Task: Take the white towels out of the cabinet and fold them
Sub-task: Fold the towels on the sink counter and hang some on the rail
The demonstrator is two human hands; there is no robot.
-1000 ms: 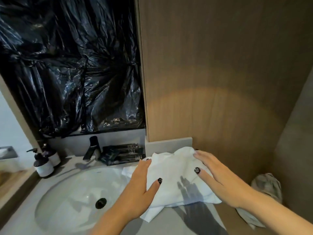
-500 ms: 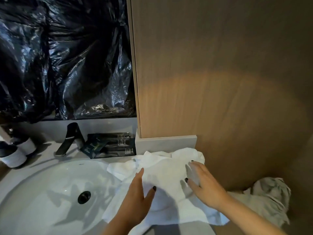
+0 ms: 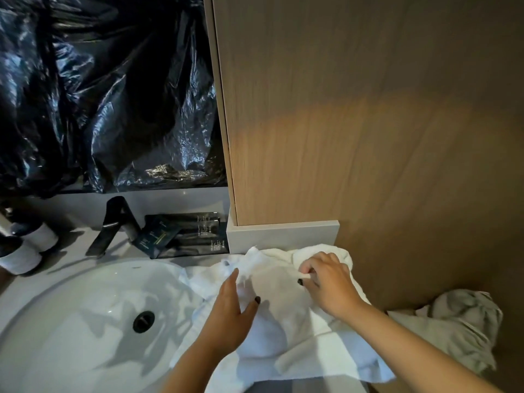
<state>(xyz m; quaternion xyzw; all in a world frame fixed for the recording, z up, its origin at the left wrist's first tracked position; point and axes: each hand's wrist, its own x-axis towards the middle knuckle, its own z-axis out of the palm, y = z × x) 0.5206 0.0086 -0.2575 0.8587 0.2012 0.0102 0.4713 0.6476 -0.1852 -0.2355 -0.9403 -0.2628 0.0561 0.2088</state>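
The left hand lies flat, fingers straight, pressing the white towel onto the worktop right of the sink. Beyond it, the right hand curls its fingers, pinching the towel's far edge by the cabinet. That edge is nearest the right hand, likely to be folded toward the body.

A wood-grain wall panel catches a warm patch of light; crinkled black plastic sheeting hangs above the grey surface.
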